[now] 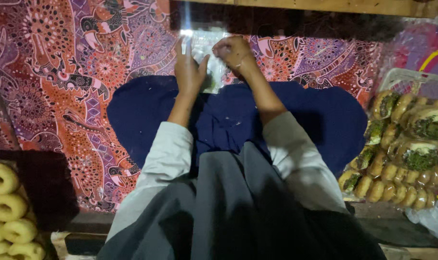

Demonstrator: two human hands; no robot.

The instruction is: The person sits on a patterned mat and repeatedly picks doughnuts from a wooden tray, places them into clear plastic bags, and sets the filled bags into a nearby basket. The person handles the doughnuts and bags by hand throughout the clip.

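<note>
My left hand (189, 70) and my right hand (236, 54) meet on a clear plastic bag (207, 45) that holds something greenish, above my dark blue lap (233, 120). The left hand's fingers lie flat against the bag's left side. The right hand is closed on the bag's upper right part. What is inside the bag is mostly hidden by my hands.
A red and purple patterned cloth (60, 86) covers the floor. Pale ring-shaped pastries (7, 207) sit at the lower left. Bagged pastries with green filling (406, 149) are stacked in a basket at the right. A wooden edge (325, 6) runs along the top.
</note>
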